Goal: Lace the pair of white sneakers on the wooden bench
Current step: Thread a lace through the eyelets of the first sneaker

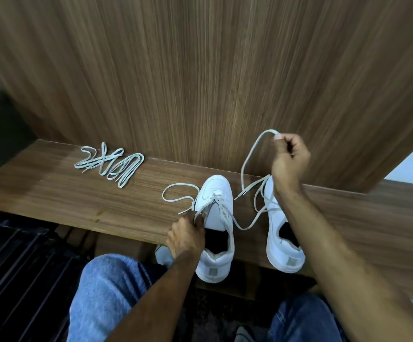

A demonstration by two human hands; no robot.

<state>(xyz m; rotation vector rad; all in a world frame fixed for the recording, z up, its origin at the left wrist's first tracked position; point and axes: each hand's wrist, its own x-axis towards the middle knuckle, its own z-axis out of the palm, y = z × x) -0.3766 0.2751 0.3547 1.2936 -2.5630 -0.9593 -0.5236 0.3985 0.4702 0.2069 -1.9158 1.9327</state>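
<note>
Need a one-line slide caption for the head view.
Left hand grips the left sneaker while right hand pulls its lace up; spare lace lies on the bench.

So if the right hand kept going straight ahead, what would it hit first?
Probably the wooden back panel behind the bench; the right hand, pinching the lace, is raised before it, though depth is unclear.

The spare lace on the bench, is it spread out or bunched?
Bunched: the spare lace lies in loose folded loops on the bench, untouched.

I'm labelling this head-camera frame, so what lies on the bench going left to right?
Spare lace → left hand → left sneaker → right sneaker, with the right hand pinching the lace above it.
</note>
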